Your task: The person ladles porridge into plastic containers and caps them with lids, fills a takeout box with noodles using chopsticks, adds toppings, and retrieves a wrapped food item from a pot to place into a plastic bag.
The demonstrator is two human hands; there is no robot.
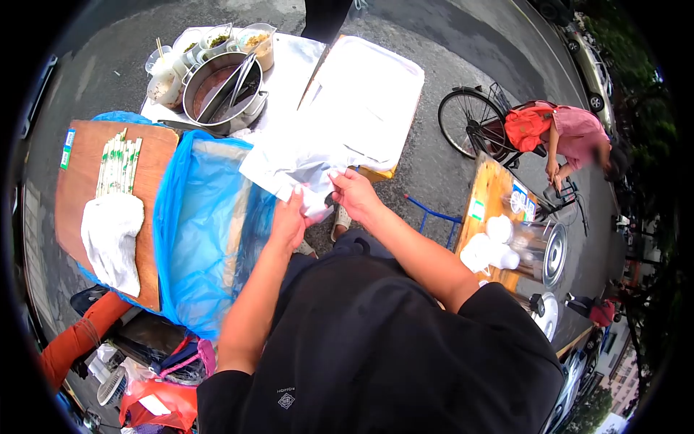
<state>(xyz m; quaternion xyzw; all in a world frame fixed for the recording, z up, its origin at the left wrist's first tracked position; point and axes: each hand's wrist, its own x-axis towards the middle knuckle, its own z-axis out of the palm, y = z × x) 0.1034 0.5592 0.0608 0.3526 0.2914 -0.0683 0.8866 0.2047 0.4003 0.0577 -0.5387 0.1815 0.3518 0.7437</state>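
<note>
A thin white plastic bag (293, 165) stretches between my two hands in the middle of the view. My left hand (288, 220) is closed on its lower left edge, thumb pointing up. The fingers of my right hand (353, 194) pinch the bag's right side. Just left of the bag lies an open bin lined with blue plastic (199, 217). Beyond the bag, a large white lid or tray (376, 87) rests on a stand, and the bag's far part seems to overlap its near edge.
A metal pot (259, 108) with utensils stands among tubs of toppings (257, 42) at the back left. Wrapped chopsticks (118, 166) and a white towel (112, 242) lie on a brown board (72, 195). Rightward are foam cups (499, 230), a clear canister (531, 249) and a person with a bicycle (473, 123).
</note>
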